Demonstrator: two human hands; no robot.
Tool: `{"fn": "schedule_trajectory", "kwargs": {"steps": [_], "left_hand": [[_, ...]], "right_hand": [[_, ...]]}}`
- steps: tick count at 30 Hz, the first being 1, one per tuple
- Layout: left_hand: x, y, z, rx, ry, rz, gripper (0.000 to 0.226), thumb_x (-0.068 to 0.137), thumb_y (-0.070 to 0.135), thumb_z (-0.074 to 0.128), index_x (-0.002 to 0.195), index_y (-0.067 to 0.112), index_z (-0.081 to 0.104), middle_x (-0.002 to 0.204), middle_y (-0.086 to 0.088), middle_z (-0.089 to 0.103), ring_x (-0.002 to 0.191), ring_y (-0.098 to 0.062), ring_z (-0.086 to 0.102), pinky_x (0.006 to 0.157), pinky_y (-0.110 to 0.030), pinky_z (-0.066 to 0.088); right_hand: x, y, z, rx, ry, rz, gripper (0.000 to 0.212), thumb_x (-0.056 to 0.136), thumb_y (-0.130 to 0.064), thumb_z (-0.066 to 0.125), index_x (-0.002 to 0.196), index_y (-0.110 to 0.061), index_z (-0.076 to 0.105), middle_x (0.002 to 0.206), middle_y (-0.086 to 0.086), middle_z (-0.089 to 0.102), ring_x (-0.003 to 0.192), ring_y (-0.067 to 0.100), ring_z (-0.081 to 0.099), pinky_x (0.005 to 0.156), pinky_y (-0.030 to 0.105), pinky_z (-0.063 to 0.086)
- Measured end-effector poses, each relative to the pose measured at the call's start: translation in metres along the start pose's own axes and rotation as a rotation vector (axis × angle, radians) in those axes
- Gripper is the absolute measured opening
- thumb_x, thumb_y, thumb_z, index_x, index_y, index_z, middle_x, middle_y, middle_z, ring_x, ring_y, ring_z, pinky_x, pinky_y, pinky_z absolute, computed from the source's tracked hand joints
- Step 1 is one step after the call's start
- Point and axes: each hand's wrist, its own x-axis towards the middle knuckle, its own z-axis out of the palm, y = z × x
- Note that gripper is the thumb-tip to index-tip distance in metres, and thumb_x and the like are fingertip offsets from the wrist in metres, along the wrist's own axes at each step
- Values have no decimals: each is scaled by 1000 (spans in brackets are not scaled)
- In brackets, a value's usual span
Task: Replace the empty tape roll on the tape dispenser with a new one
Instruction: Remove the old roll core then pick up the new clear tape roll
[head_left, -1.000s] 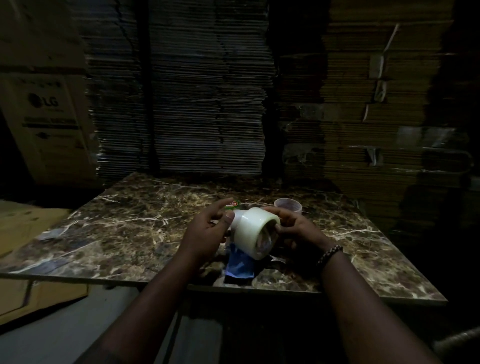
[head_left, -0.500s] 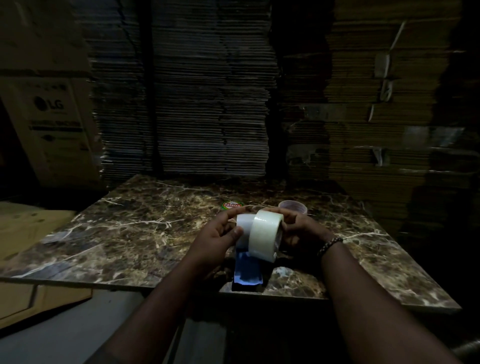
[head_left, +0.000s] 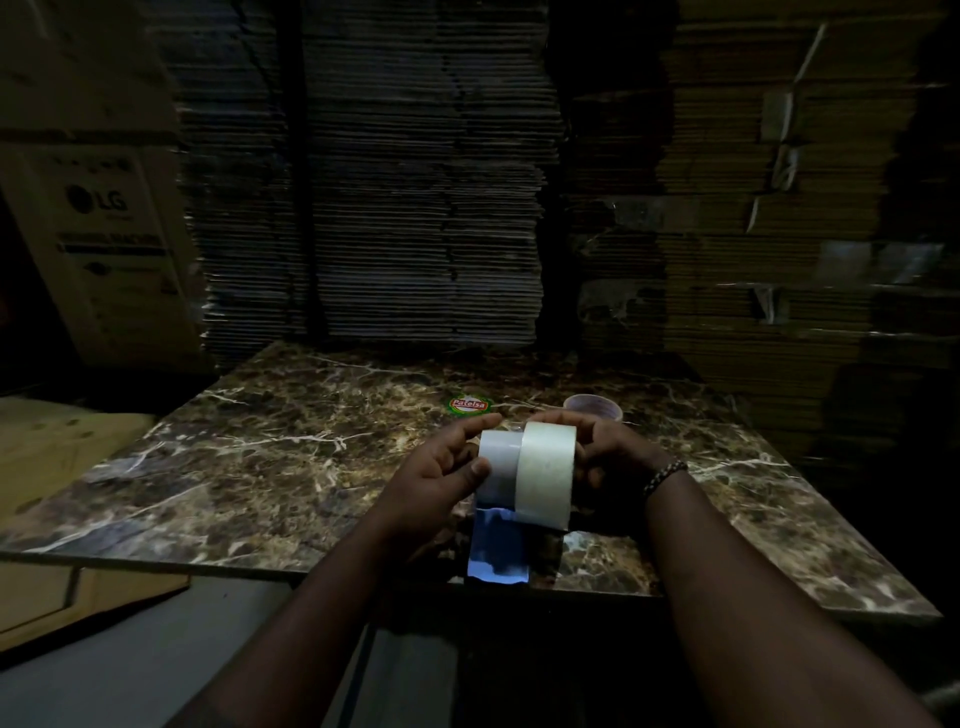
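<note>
A full roll of pale clear tape (head_left: 546, 470) stands on edge above the near edge of the marble table (head_left: 270, 457). Pressed against its left side is a smaller whitish cylinder (head_left: 497, 465); whether it is the dispenser's hub or the empty core I cannot tell. Below both pokes out the blue tape dispenser (head_left: 497, 551), lying on the table and reaching its front edge. My left hand (head_left: 441, 478) grips the whitish cylinder with thumb and fingers. My right hand (head_left: 613, 457) holds the tape roll from the right side.
A small translucent cup (head_left: 594, 405) stands just behind my right hand. A round green and red sticker (head_left: 469, 404) lies flat on the table behind my left hand. Tall stacks of flattened cardboard (head_left: 374, 182) rise behind the table. An LG carton (head_left: 104, 234) stands at the left.
The tape roll has turned from tilted with its hole facing me to standing edge-on, beside the whitish cylinder. Both hands shifted slightly right and closer together over the blue dispenser.
</note>
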Motion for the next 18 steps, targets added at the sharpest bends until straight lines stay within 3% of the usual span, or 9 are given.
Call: {"fn": "schedule_trajectory", "kwargs": {"steps": [5, 9, 13, 16, 18], "left_hand": [[-2, -1, 3, -30, -1, -5, 56, 93, 11, 61, 149, 10, 51, 135, -15, 70, 123, -26, 66, 99, -37, 54], [-4, 1, 5, -41, -3, -7, 53, 93, 15, 62, 146, 19, 56, 134, -17, 69, 123, -27, 65, 100, -41, 53], [-10, 3, 14, 24, 113, 80, 57, 87, 27, 77, 141, 28, 60, 130, -8, 71, 117, -25, 71, 86, -33, 61], [-13, -1, 20, 18, 144, 92, 60, 83, 24, 81, 139, 30, 59, 128, -8, 72, 115, -25, 72, 83, -33, 61], [-14, 0, 19, 14, 110, 85, 55, 86, 18, 76, 137, 28, 59, 129, -9, 72, 116, -26, 72, 83, -34, 61]], "right_hand": [[-1, -2, 1, -36, -14, -6, 50, 86, 16, 38, 128, -5, 54, 110, -4, 80, 101, 10, 75, 80, 25, 60], [-1, 4, -2, 62, -7, 32, 55, 97, 22, 26, 127, -5, 63, 116, 8, 77, 104, 22, 74, 83, 35, 63], [0, 6, -1, 57, -35, -4, 52, 88, 15, 45, 129, -8, 65, 126, 15, 69, 113, 30, 69, 89, 42, 61], [1, 5, 1, 64, -44, -27, 58, 71, -2, 85, 126, -10, 69, 125, 14, 72, 112, 28, 71, 87, 40, 62], [-2, 3, 5, 51, -70, -31, 66, 61, -15, 96, 123, -12, 73, 122, 10, 75, 110, 26, 73, 84, 38, 62]]}}
